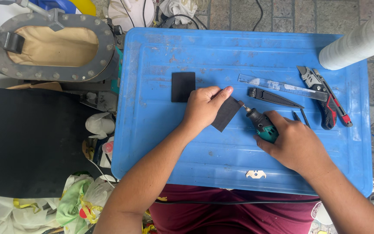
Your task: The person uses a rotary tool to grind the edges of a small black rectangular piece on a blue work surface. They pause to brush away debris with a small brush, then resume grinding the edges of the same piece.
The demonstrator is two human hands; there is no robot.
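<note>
My left hand [203, 107] presses a small dark rubber piece [227, 114] flat on the blue plastic work surface [221, 56]. In my right hand [293, 143] I grip a green and black rotary tool [261, 125]. Its tip touches the right edge of the piece. A second dark rectangular piece [183, 86] lies just left of my left hand.
A clear ruler [282, 86], a black sheathed blade [273, 98] and a red and black utility knife [325, 96] lie to the right. A loose blade [256, 174] rests near the front edge. A white roll [360, 41] sits at top right. A black rubber sheet [27, 138] and grey oval flange [53, 45] are at left.
</note>
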